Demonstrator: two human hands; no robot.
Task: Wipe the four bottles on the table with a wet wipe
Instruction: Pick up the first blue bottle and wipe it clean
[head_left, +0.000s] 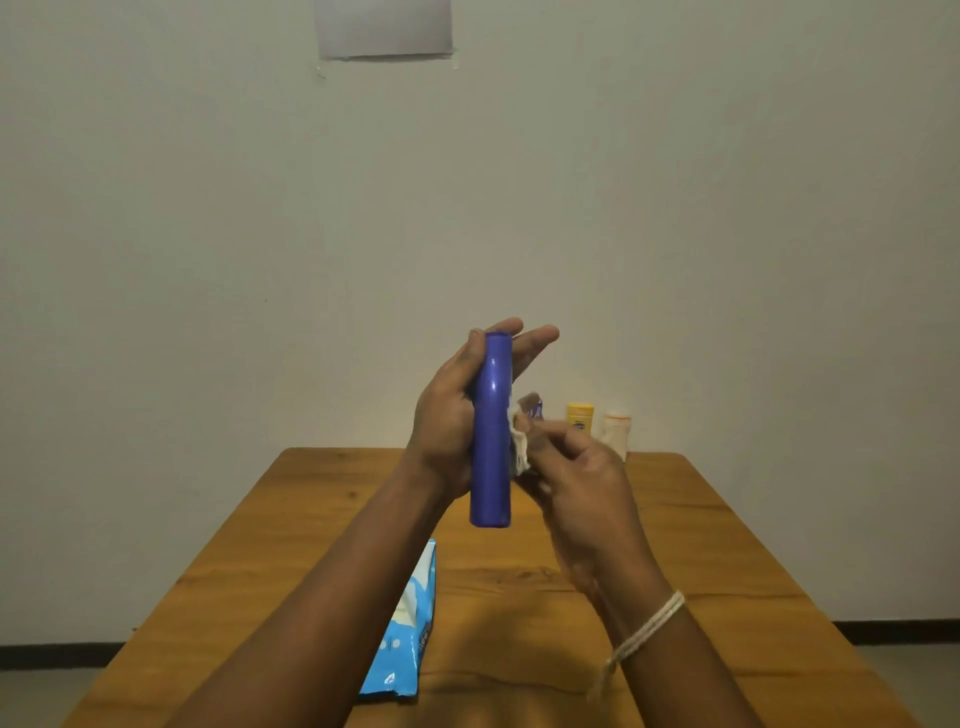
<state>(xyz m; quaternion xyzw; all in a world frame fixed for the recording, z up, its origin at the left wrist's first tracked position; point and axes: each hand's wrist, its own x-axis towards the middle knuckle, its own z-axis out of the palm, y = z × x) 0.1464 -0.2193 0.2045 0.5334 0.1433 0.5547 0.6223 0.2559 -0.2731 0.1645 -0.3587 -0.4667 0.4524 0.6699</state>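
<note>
Holding a tall blue bottle (491, 431) upright above the table (727, 561) in the left hand (452, 415), fingers partly straight behind it. Pinching a white wipe (519, 441) against its side with the right hand (576, 483). Behind the hands, partly hidden: a small purple bottle (535, 408), a yellow bottle (580, 417), a pale bottle (616, 428). Below the left arm, a blue wipe pack (410, 623).

Both bare forearms are reaching forward and upward from the bottom of the view, converging at the centre. The left hand (449, 415) is standing upright, palm cupping a blue bottle (491, 431), with its fingers (535, 340) extending nearly straight past the bottle's top. The right hand (576, 483) is bending inward at the wrist, its curled fingers pinching a white wet wipe (519, 441) against the bottle's side. A pale string bracelet (647, 631) is circling the right wrist.
</note>
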